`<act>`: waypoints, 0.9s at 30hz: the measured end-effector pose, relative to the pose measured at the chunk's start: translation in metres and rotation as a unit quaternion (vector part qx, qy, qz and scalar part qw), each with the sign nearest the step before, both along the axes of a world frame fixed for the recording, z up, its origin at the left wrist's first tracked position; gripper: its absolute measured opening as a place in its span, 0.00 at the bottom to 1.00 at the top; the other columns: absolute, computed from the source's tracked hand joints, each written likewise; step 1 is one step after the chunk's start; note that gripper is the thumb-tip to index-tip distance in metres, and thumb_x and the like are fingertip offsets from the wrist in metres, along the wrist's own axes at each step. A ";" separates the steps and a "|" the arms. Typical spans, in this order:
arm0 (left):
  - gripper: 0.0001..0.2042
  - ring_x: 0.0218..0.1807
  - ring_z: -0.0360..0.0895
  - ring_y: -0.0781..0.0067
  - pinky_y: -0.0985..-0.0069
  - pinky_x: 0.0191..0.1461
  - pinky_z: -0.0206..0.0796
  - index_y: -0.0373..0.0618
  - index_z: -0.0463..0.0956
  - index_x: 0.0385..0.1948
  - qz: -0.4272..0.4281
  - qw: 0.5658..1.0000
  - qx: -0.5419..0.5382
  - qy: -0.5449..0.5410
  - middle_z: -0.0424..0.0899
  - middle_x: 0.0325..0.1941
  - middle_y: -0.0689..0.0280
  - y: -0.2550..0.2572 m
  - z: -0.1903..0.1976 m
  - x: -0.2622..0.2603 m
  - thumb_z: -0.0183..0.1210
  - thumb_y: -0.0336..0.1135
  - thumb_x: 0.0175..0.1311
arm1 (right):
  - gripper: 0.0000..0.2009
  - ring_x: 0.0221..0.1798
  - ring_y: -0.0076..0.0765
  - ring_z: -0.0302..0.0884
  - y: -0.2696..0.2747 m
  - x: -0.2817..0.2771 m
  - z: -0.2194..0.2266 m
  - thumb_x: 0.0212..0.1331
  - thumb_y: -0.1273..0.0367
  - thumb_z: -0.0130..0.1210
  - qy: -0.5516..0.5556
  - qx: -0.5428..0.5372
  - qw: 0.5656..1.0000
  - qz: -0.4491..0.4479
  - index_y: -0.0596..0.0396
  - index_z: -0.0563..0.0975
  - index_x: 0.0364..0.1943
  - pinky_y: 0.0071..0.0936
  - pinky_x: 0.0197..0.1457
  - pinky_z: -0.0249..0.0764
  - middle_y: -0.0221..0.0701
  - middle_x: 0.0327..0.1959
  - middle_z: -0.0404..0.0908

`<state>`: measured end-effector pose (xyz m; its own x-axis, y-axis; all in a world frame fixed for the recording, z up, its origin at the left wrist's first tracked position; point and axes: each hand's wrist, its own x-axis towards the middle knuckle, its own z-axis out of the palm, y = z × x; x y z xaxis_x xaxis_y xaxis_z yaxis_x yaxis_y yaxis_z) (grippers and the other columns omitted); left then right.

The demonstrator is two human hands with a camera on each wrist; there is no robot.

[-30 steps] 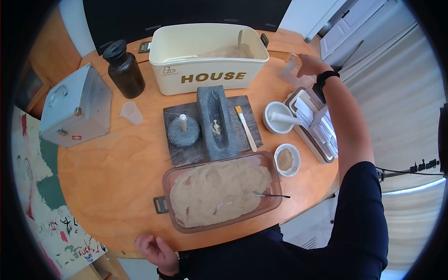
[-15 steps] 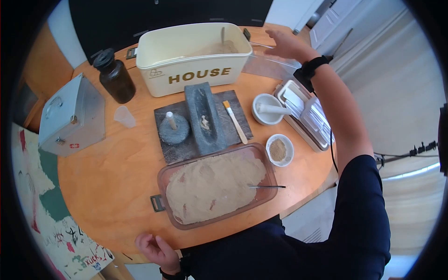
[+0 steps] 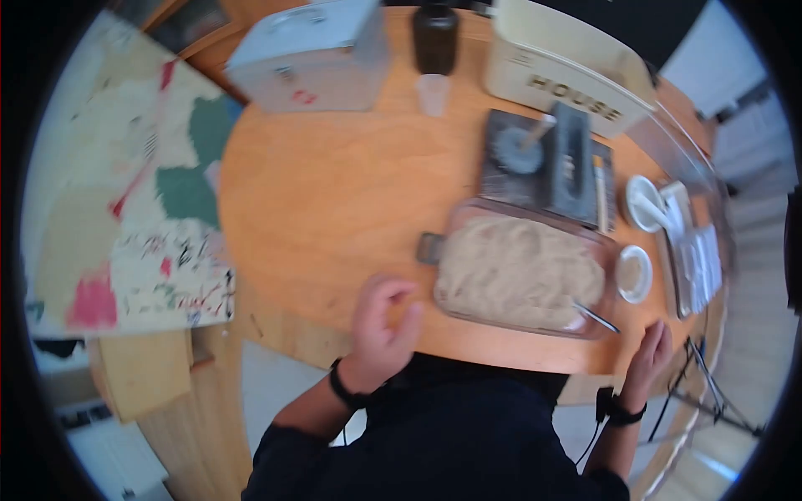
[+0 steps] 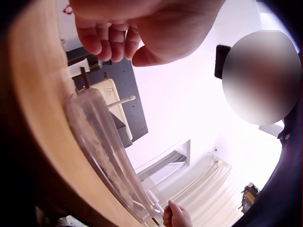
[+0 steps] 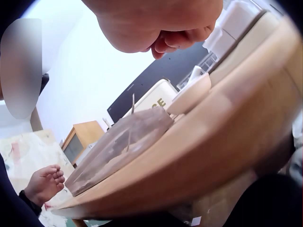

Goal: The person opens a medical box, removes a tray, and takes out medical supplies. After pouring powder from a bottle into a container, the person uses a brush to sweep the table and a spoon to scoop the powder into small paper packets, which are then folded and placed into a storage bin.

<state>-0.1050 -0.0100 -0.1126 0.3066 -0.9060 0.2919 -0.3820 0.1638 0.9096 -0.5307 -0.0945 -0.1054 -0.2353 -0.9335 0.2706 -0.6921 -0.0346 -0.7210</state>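
Note:
In the head view my left hand (image 3: pixel 384 326) hovers by the table's front edge, left of a clear pinkish tub (image 3: pixel 608 257) of pale sandy powder (image 3: pixel 518 267). Its fingers are loosely bent, with nothing between them. My right hand (image 3: pixel 650 359) hangs near the front right edge, below a small white bowl (image 3: pixel 632 294) of powder; it too holds nothing, its fingers loosely curled. A dark-handled tool (image 3: pixel 597 317) leans out of the tub's right end. Behind the tub, a grey stone trough (image 3: pixel 572 188) and a stone wheel with a handle (image 3: pixel 520 153) rest on a dark board.
A cream HOUSE box (image 3: pixel 568 96) stands at the back, with a clear plastic panel (image 3: pixel 681 142) right of it. White mortar (image 3: pixel 639 219) and a bin of papers (image 3: pixel 702 259) are at right. Brown bottle (image 3: pixel 435 42), plastic cup (image 3: pixel 433 94) and metal case (image 3: pixel 309 67) stand back left.
My right hand has let go of the clear plastic panel beside the cream box and come back to the front right edge. The head view has swung left; my left hand stays loosely bent.

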 end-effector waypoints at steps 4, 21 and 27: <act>0.10 0.40 0.72 0.72 0.75 0.49 0.66 0.38 0.73 0.45 -0.021 0.992 -0.109 -0.057 0.76 0.42 0.61 -0.033 0.027 0.009 0.56 0.21 0.63 | 0.18 0.26 0.12 0.51 0.014 0.015 -0.034 0.78 0.62 0.44 -0.121 -0.016 0.993 -0.008 0.50 0.67 0.25 0.18 0.28 0.48 0.18 0.22 0.58; 0.04 0.36 0.69 0.80 0.81 0.41 0.62 0.44 0.74 0.40 -0.051 0.918 -0.069 0.386 0.73 0.33 0.70 -0.153 -0.019 0.069 0.53 0.33 0.74 | 0.16 0.24 0.21 0.60 0.007 0.034 -0.036 0.72 0.68 0.50 -0.015 -0.049 0.999 0.005 0.59 0.70 0.23 0.29 0.27 0.59 0.27 0.18 0.65; 0.05 0.35 0.69 0.81 0.81 0.40 0.61 0.41 0.75 0.40 -0.052 0.920 -0.027 0.388 0.75 0.33 0.70 -0.153 -0.013 0.062 0.54 0.32 0.73 | 0.16 0.23 0.21 0.67 0.010 0.035 -0.037 0.72 0.67 0.52 -0.029 -0.016 0.999 0.023 0.62 0.77 0.26 0.24 0.28 0.65 0.29 0.19 0.73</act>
<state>-0.0426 -0.1630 -0.1256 0.3549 -0.9325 0.0671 0.3989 0.2160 0.8912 -0.4959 -0.0845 -0.1420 -0.2089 -0.9347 0.2876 -0.6457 -0.0891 -0.7584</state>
